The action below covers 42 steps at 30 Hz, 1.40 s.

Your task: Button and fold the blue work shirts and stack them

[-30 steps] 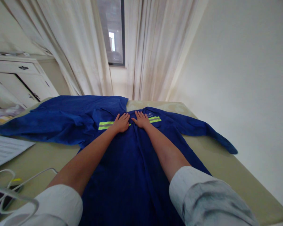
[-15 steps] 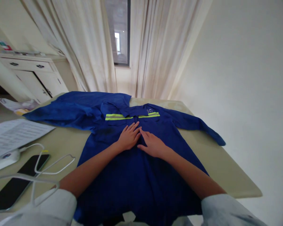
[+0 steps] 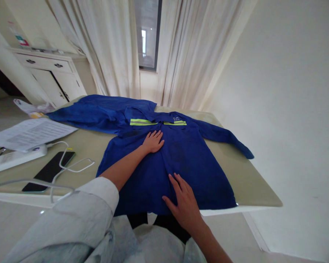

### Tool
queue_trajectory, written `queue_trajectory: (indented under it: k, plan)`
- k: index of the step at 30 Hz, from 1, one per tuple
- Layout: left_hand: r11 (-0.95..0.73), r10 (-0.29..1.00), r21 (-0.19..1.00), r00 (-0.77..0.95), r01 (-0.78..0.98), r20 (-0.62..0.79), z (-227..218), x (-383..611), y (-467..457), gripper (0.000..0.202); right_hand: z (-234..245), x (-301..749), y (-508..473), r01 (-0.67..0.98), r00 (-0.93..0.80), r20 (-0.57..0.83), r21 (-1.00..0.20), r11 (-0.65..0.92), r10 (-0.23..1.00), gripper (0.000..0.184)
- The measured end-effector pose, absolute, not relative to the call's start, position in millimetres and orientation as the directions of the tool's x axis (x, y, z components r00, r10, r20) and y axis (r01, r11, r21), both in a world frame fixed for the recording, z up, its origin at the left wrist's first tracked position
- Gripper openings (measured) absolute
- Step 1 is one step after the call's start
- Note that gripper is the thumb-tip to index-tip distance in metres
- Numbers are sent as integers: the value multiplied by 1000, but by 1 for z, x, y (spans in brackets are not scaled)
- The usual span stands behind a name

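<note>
One blue jacket (image 3: 193, 160) covers the table (image 3: 252, 184) before curtains (image 3: 112, 54).

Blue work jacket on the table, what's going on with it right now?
A person has the blue work jacket spread front-up on the table, sleeves out to either side. The left hand lies flat on the chest, just below the reflective stripe. The right hand presses palm-down on the lower front near the hem, at the table's near edge. Neither hand grips the cloth. A phone and papers lie off to the left.
</note>
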State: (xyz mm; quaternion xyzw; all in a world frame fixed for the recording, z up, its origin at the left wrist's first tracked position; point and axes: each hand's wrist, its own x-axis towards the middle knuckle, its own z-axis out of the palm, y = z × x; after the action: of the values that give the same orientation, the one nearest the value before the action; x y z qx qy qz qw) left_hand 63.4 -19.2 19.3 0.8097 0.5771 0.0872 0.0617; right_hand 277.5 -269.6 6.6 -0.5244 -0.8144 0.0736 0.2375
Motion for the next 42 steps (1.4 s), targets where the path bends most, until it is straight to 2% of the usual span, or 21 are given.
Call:
queue_trajectory:
  k: [3,5,10,13,16,18,20,22,25,26,28,30,35,42]
  plan:
    - [-352,926,197,311,915,213,34,70,-46,59,13,281,-275,825,-291,326,-390,409,899,75]
    - [-437,876,197,366,878,314,44,71,-86,54,17,287,-281,839,-252,344,-389,381,905,75]
    - [-612,765,233,492,756,415,48,64,-222,24,14,299,-297,808,-280,373,-406,427,884,51]
    - [-666,713,177,548,725,437,27,66,-281,26,6,300,-303,756,-299,405,-452,474,864,46]
    - [-681,679,88,582,727,448,0,70,-301,36,-1,299,-305,705,-199,457,-548,450,867,34]
    - [-688,657,76,574,722,489,-12,72,-301,40,-3,298,-307,665,-123,470,-614,424,874,21]
    - [-703,635,95,561,705,530,-17,71,-298,40,-1,299,-309,635,-125,458,-645,426,880,18]
    - [-722,617,117,557,682,556,-16,71,-296,37,2,300,-312,636,-200,434,-624,454,878,19]
    - [-753,588,140,561,643,582,-12,70,-297,33,1,305,-314,695,-308,406,-521,495,860,47]
    - [-758,587,153,561,634,584,-11,70,-298,31,0,307,-314,712,-328,408,-486,507,852,48]
    - [-761,593,172,563,626,575,-11,70,-299,28,-5,311,-314,726,-342,432,-442,527,834,33]
    - [-762,595,175,568,624,569,-11,71,-298,25,-10,314,-313,720,-334,464,-437,540,821,25]
    - [-770,570,149,564,620,598,-11,74,-295,24,-10,316,-314,698,-301,549,-429,573,779,22]
    - [-720,608,122,538,683,584,-3,80,-291,21,-1,313,-313,702,-338,598,-354,618,727,21]
